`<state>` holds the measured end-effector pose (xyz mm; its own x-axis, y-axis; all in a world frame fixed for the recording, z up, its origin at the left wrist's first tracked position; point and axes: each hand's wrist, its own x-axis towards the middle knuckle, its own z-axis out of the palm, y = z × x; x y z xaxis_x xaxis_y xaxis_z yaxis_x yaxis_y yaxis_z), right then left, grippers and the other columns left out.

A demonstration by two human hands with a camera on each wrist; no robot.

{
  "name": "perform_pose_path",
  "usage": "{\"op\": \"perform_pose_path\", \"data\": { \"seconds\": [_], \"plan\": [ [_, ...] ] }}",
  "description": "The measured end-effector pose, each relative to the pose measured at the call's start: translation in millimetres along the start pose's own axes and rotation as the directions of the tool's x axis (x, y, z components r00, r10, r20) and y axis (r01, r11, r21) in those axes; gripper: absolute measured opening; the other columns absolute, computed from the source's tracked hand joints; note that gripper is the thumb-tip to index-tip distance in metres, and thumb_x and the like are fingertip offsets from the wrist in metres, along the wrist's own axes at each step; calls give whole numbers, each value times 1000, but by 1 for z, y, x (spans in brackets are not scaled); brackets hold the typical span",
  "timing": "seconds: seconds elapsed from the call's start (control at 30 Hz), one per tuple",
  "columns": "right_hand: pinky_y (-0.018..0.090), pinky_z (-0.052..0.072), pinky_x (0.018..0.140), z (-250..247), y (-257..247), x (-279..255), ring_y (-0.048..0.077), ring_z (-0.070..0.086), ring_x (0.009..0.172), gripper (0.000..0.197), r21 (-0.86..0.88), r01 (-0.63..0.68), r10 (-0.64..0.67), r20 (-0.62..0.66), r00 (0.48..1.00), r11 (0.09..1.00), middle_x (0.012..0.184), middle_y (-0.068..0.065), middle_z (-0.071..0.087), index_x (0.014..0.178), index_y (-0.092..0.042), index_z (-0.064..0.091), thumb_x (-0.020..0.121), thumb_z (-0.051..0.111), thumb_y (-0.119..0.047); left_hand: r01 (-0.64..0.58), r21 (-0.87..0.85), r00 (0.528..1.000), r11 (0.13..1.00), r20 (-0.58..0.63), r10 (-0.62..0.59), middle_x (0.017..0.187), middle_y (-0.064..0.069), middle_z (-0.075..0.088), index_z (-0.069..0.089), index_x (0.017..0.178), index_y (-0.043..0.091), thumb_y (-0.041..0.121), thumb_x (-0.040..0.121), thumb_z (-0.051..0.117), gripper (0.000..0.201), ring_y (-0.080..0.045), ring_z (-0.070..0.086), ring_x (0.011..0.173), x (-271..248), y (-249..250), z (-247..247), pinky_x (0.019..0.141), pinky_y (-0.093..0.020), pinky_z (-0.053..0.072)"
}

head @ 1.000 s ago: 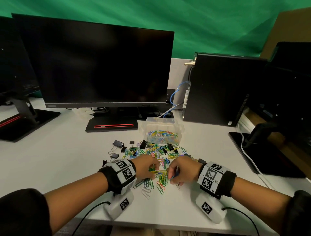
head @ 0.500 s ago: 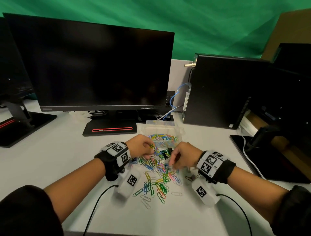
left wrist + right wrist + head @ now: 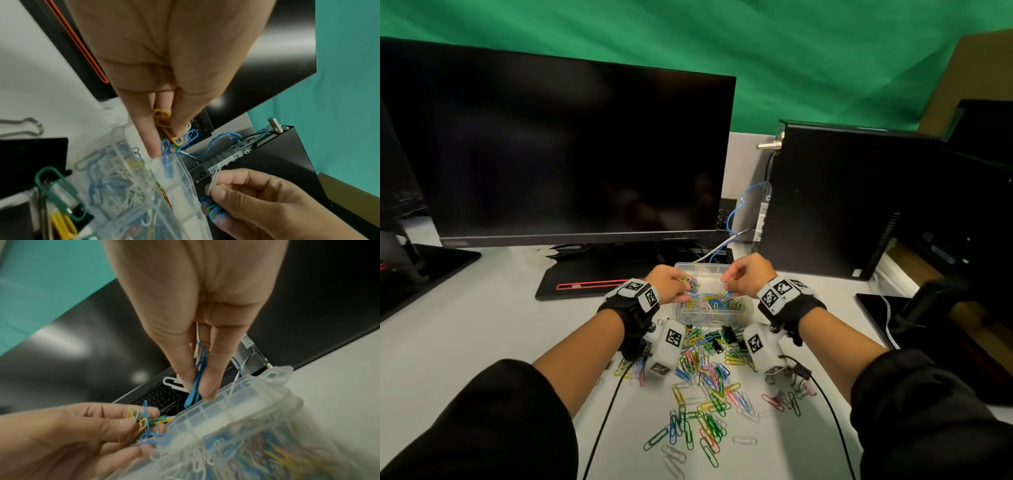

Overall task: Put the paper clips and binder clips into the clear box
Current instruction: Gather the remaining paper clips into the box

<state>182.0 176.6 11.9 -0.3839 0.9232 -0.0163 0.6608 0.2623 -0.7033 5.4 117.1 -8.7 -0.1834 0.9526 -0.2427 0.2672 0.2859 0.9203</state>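
The clear box stands on the desk before the monitor, holding many coloured paper clips. My left hand hovers over its left side and pinches a bunch of paper clips. My right hand is over the right side and pinches blue paper clips. Loose paper clips lie scattered on the white desk nearer to me. Black binder clips sit just in front of the box, one close up in the left wrist view as a binder clip.
A large black monitor with its stand is right behind the box. A black computer case stands at the back right with blue cables. Another monitor base is at the left. Wrist camera cables trail across the desk.
Both hands have lifted from the pile of clips on the desk and moved forward to above the clear box, each carrying paper clips.
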Motion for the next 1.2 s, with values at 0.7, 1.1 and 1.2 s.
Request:
{"op": "perform_pose_path", "data": {
  "seconds": [0.7,1.1,1.2],
  "plan": [
    [23,48,80,29,0,-54,11,58,86,33,-391,428,-256,420,871,815,109,2,67,108,-18,68,76,74,-25,-337,634,935,696,309,171,86,6,69,71,102,17,13,83,62,21,11,55,55,-60,-12,-22,52,1,39],
    [25,38,75,51,-9,-65,20,54,94,43,-421,522,-244,555,795,742,111,6,60,113,-17,62,74,76,-27,-343,791,872,508,468,-140,137,2,30,18,143,36,63,56,76,108,-17,41,125,-139,-53,-3,109,-33,36],
    [23,39,71,50,-10,-66,13,52,79,24,-391,517,-270,533,802,762,100,7,67,100,-13,68,76,72,-15,-333,793,886,510,448,-119,138,2,25,11,144,38,59,59,76,109,-21,40,129,-143,-61,3,111,-39,35]
  ]
}}
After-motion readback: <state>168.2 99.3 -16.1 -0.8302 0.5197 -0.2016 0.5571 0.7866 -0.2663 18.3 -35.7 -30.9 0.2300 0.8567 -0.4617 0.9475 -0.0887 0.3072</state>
